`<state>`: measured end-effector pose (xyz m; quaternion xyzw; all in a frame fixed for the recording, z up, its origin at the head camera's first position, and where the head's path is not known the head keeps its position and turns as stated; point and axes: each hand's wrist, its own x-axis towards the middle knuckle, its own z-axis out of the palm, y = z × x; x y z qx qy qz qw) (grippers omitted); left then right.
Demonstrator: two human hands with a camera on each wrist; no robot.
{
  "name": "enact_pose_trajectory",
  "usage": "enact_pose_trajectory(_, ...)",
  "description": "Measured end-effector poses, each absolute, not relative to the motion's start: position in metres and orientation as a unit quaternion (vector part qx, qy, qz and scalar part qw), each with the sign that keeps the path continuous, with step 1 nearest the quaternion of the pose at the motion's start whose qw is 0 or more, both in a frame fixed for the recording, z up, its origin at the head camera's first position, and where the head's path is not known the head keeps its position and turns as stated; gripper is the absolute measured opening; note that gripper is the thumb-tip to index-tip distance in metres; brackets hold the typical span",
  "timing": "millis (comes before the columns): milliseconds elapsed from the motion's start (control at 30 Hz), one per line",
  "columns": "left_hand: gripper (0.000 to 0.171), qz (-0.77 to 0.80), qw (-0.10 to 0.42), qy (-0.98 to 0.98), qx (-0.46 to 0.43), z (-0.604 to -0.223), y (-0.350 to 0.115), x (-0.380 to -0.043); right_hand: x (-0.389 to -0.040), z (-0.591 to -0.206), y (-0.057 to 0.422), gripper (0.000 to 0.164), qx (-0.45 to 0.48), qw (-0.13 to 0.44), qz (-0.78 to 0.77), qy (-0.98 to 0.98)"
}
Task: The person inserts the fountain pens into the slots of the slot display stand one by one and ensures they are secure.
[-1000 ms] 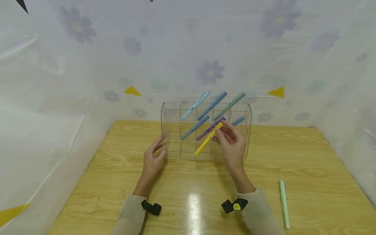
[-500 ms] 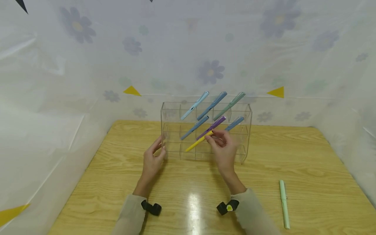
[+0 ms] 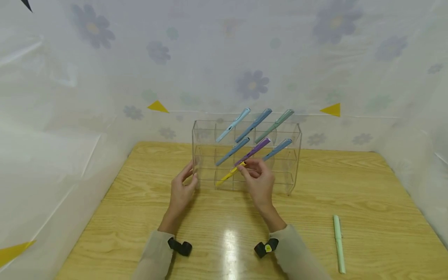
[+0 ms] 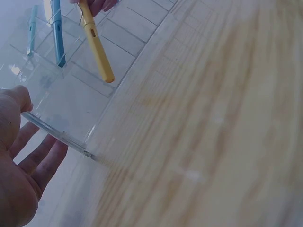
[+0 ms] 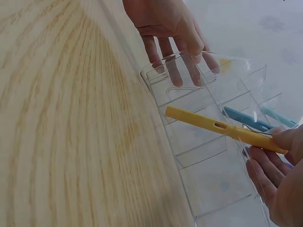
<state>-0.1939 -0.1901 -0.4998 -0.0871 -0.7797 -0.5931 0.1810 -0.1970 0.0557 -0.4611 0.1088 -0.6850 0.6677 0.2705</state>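
My right hand (image 3: 260,186) pinches a yellow pen (image 5: 199,121) near its cap end, thumb on one side and fingers on the other. The pen slants down to the left, at the lowest row of a clear pen display rack (image 3: 295,167). Whether its tip touches the rack I cannot tell. At the rack's left side, my left hand (image 4: 19,156) holds the side panel, thumb in front and fingers behind. Leaning in the middle row are a blue pen (image 3: 232,151), a purple pen (image 3: 257,147) and another blue pen (image 3: 279,148).
The top row bears a light blue pen (image 3: 233,124), a blue pen (image 3: 253,125) and a green pen (image 3: 274,125). A mint green pen (image 3: 338,244) lies on the wooden table (image 3: 378,202) at the right. Behind the table hangs a flowered sheet (image 3: 210,58).
My right hand has moved left and down with the yellow pen, from in front of the purple pen to the lowest row's left part. The left hand stays on the rack.
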Motion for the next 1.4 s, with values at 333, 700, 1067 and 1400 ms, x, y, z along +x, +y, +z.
enact_pose_trajectory(333,0.048,-0.603,0.195,-0.768,-0.094,-0.499,-0.190,-0.193,-0.198,-0.463,0.060,0.020,0.111,0.263,0.634,-0.719)
enact_pose_trajectory(700,0.049,-0.602,0.189,-0.771,-0.085,-0.500,-0.191,-0.194,-0.190,-0.447,0.060,0.023,0.091,0.236,0.613,-0.749)
enact_pose_trajectory(1067,0.047,-0.597,0.190,-0.775,-0.087,-0.463,-0.180,-0.176,-0.196,-0.455,0.073,0.022,0.106,0.238,0.603,-0.754)
enact_pose_trajectory(1400,0.047,-0.594,0.186,-0.777,-0.092,-0.462,-0.180,-0.174,-0.183,-0.433,0.098,0.016,0.076,0.206,0.633,-0.743)
